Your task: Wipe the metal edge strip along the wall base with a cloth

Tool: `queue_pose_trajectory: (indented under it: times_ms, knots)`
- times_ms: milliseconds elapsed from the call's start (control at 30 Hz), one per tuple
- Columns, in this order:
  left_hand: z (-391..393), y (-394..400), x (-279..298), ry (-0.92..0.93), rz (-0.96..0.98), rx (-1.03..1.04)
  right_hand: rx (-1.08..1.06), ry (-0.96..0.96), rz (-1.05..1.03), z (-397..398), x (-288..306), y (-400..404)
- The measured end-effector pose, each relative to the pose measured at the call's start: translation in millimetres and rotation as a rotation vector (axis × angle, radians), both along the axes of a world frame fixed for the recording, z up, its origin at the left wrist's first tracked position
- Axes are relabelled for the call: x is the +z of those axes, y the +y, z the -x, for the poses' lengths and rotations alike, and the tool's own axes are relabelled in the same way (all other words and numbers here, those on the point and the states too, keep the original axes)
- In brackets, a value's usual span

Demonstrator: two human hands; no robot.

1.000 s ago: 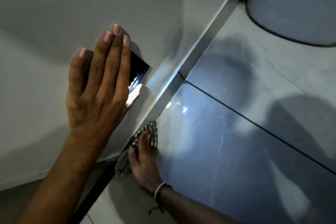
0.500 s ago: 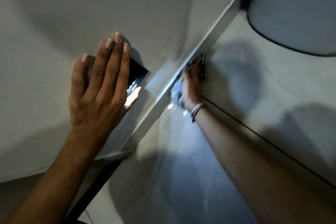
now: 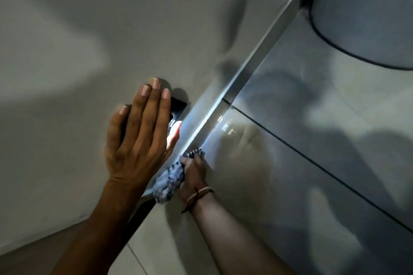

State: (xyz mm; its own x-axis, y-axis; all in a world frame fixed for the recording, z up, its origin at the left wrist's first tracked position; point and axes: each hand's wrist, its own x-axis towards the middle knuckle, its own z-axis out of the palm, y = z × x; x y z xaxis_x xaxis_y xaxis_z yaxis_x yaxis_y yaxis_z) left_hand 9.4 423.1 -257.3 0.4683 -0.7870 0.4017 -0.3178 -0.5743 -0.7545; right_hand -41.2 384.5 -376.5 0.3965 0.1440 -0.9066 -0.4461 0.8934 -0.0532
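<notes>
A shiny metal edge strip (image 3: 252,67) runs diagonally along the base of the pale wall, from lower left to upper right. My right hand (image 3: 193,176) grips a crumpled checked cloth (image 3: 171,179) and presses it against the strip's lower end. A cord bracelet circles that wrist. My left hand (image 3: 136,138) lies flat on the wall just above the strip, fingers together. It partly covers a dark phone (image 3: 176,107) whose lit torch shines along the strip.
Glossy grey floor tiles (image 3: 290,185) with a dark grout line (image 3: 312,161) spread to the right. A large round pale object with a dark rim (image 3: 368,13) stands on the floor at the upper right. A dark gap (image 3: 138,214) shows under the wall at the lower left.
My right hand slid the cloth up the strip to the far end, then back down to the near end. The left hand stayed on the wall.
</notes>
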Motion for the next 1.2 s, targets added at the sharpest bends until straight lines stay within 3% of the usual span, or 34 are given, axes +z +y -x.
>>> queue_pose_trajectory:
  times_ms: [133, 267, 367, 433, 533, 600, 667, 733, 833, 967, 1100, 1200]
  knots:
    - [5, -5, 6, 0.122, 0.068, -0.028, 0.080, -0.014, 0.189, -16, 5, -43]
    - [21, -25, 32, 0.446, 0.248, 0.028, 0.107, -0.180, 0.102, -2, 54, -131]
    - [45, -56, 70, 0.756, 0.672, 0.115, 0.135, -0.379, -0.063, 25, 119, -221]
    - [62, -93, 94, 0.966, 1.089, 0.231, 0.140, -0.400, -0.139, 34, 164, -272]
    - [49, -168, 133, 1.560, 1.870, 0.731, 0.259, -0.445, -0.118, 23, 226, -335]
    - [32, -207, 149, 1.894, 2.125, 0.901, 0.475, -0.489, -0.004, 2, 255, -362]
    - [18, -244, 156, 1.905, 2.254, 0.877, 0.744, -0.514, 0.227, -23, 274, -394]
    - [3, -277, 163, 1.713, 2.373, 0.868, 0.975, -0.519, 0.440, -50, 286, -434]
    - [-24, -320, 171, 1.499, 2.429, 0.898, 1.256, -0.523, 0.710, -88, 301, -484]
    - [-75, -368, 178, 1.446, 2.308, 0.854, 1.257, -0.497, 0.914, -134, 305, -537]
    - [-122, -410, 168, 1.299, 1.868, 0.897, 1.232, -0.432, 1.034, -169, 286, -562]
    - [-130, -427, 165, 1.272, 1.467, 0.929, 1.372, -0.372, 0.970, -181, 272, -562]
